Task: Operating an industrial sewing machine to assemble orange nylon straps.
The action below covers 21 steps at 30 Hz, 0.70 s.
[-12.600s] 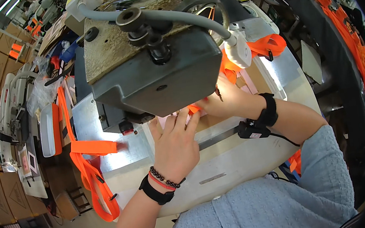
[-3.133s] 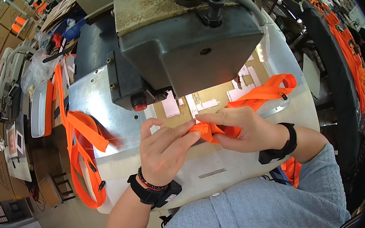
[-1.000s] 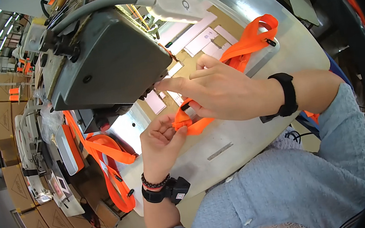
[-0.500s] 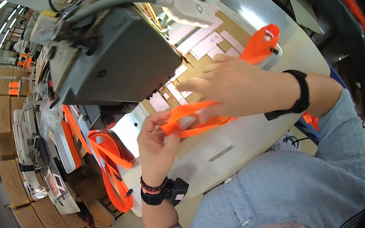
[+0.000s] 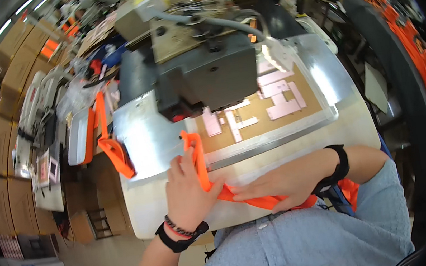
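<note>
Your right hand [image 5: 278, 186] lies flat, fingers together, pressing orange strap [image 5: 213, 178] onto near edge of metal surface [image 5: 145, 141]. Your left hand [image 5: 188, 189] pinches strap between thumb and fingers. Strap's long axis runs from your right hand up-left, free end pointing at sewing machine head [image 5: 205, 70]. Half second ago strap was lifted off surface, held between both hands; now laid down. Pink rectangular tape pieces [image 5: 278, 98] on brown panel beyond. Brown cardboard boxes [image 5: 10, 83] stacked far left.
</note>
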Available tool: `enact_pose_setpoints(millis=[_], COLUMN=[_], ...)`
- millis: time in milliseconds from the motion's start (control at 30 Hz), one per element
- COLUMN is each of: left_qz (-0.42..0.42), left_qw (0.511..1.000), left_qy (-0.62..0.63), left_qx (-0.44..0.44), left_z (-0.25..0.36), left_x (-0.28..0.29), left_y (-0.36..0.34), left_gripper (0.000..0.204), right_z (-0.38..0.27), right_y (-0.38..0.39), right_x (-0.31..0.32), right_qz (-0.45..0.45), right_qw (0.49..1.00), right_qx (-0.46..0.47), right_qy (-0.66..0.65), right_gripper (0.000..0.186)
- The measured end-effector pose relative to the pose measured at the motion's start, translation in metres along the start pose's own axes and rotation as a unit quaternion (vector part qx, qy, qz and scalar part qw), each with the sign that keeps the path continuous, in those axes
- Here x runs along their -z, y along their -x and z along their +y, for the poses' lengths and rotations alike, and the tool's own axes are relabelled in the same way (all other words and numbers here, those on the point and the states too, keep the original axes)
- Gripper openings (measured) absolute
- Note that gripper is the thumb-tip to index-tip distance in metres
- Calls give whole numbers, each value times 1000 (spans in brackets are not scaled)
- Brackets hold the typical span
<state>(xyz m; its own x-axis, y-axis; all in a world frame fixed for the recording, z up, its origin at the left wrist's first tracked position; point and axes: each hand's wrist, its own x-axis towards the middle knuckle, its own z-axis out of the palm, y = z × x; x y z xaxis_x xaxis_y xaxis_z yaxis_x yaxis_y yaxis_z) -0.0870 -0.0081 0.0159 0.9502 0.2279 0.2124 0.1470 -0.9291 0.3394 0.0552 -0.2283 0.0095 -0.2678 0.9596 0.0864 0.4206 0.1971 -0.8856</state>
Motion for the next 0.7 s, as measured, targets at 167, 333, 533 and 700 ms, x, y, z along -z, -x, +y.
enact_pose_setpoints(millis=[167, 333, 533, 700], left_qz=[-24, -42, 126, 240], left_qw=[989, 977, 939, 964], left_qy=[106, -121, -263, -36], left_qx=[99, 172, 184, 104], left_z=[-63, -134, -239, -229], left_x=[5, 59, 79, 66], left_y=[28, 35, 60, 88], left_gripper=[71, 53, 51, 46], right_z=[-26, -78, -99, -34], right_y=[18, 54, 112, 169], right_x=[16, 31, 15, -31], right_qz=[-27, 86, 269, 553], right_qw=[997, 985, 950, 817], right_qx=[-27, -101, -128, 5], right_qy=[64, 108, 97, -163], right_gripper=[64, 56, 49, 25])
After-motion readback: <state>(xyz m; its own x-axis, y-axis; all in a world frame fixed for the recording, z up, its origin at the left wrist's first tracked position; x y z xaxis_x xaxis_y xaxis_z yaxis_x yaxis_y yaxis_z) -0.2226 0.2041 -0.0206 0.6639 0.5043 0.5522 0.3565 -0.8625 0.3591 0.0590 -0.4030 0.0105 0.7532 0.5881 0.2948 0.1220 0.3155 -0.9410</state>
